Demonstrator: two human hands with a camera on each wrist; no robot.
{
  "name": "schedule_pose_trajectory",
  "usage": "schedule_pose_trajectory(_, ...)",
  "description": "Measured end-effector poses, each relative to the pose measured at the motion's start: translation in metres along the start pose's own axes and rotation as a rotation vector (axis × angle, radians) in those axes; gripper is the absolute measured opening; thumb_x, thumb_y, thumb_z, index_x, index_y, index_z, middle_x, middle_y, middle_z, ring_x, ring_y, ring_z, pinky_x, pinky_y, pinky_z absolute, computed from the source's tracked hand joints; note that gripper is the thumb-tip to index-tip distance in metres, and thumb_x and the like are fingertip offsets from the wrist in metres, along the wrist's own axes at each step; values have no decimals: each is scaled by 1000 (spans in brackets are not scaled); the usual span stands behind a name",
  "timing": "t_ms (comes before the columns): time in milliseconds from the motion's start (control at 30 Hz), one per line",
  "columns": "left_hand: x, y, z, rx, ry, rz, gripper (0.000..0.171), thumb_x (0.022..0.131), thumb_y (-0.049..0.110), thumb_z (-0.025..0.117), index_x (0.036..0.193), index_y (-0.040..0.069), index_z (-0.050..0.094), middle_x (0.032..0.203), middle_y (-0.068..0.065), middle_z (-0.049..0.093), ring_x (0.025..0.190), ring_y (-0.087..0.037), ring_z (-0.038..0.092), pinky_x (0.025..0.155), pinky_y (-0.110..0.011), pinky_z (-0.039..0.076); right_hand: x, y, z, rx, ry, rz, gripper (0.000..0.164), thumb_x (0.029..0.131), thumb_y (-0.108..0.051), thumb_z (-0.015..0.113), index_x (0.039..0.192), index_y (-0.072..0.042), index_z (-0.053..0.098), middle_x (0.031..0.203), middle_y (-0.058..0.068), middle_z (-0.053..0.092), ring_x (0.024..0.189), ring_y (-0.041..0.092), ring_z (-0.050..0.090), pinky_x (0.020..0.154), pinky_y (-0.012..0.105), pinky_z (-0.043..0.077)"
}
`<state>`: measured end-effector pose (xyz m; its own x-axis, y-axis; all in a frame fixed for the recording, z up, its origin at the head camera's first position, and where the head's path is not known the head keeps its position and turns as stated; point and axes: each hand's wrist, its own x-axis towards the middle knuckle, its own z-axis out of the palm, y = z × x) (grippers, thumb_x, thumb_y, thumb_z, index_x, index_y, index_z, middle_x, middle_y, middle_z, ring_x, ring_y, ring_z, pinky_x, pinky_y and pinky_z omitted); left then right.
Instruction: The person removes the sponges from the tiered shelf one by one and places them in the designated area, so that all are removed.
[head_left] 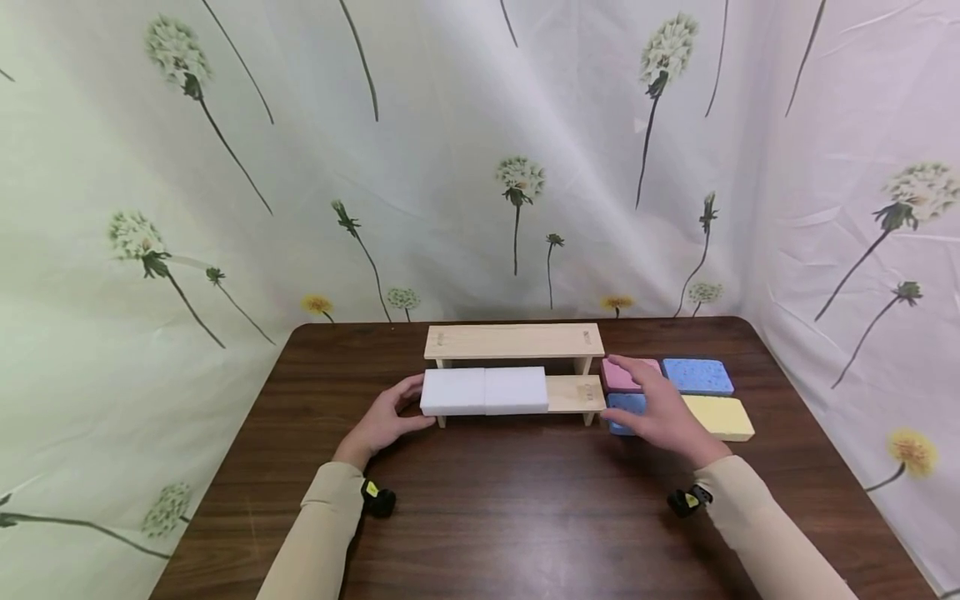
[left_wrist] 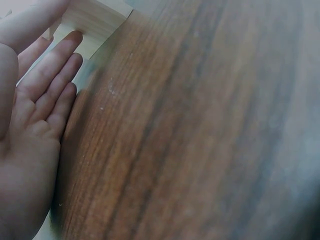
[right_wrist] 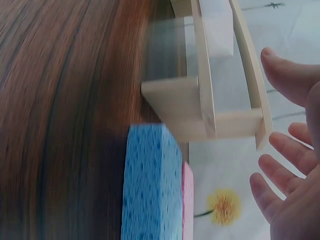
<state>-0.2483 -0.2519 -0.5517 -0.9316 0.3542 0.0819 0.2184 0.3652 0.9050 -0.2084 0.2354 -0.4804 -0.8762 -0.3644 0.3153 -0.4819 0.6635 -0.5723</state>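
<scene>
Two white rectangular foam blocks (head_left: 483, 392) lie end to end on the lower step of a two-tier wooden stand (head_left: 513, 340), covering its left and middle. My left hand (head_left: 386, 417) is at the stand's left end, fingertips right beside the left block; in the left wrist view its fingers (left_wrist: 47, 75) stretch out fairly straight near the wood. At the opposite end, my right hand (head_left: 656, 408) hovers with thumb and fingers spread, overlapping a pink sponge (head_left: 618, 379) and a blue sponge (head_left: 624, 408). Nothing is between its fingers (right_wrist: 285, 170) in the right wrist view.
Right of the stand, another blue sponge (head_left: 697, 377) lies behind a yellow sponge (head_left: 716, 417). All rest on a dark wood table (head_left: 517, 517). A flower-printed curtain (head_left: 450, 167) hangs behind the table and along both sides.
</scene>
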Motion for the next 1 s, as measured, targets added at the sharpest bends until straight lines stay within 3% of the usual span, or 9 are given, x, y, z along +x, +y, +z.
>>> schedule_pose_trajectory(367,2,0,-1,7,9,2,80,86,15,89,154,7,49,142,-15,65,138,-37,55,115,-59,38,19,-15,26,26,-77,-89,81,90,-37,86,154,-4,49,153,12,56,139,32,54,112,55,46)
schedule_pose_trajectory(600,0,0,1,21,5,2,79,87,16,89,154,6,49,143,-16,65,137,-38,55,115,-59,39,30,-23,44,42,-140,-91,82,90,-35,86,155,-4,47,153,14,56,136,32,57,111,53,47)
schedule_pose_trajectory(1000,0,-1,0,10,-2,4,79,88,17,88,155,6,48,144,-16,64,139,-37,54,116,-60,38,43,-30,55,11,-177,-46,88,91,-42,84,160,-5,41,158,14,50,141,32,52,113,55,45)
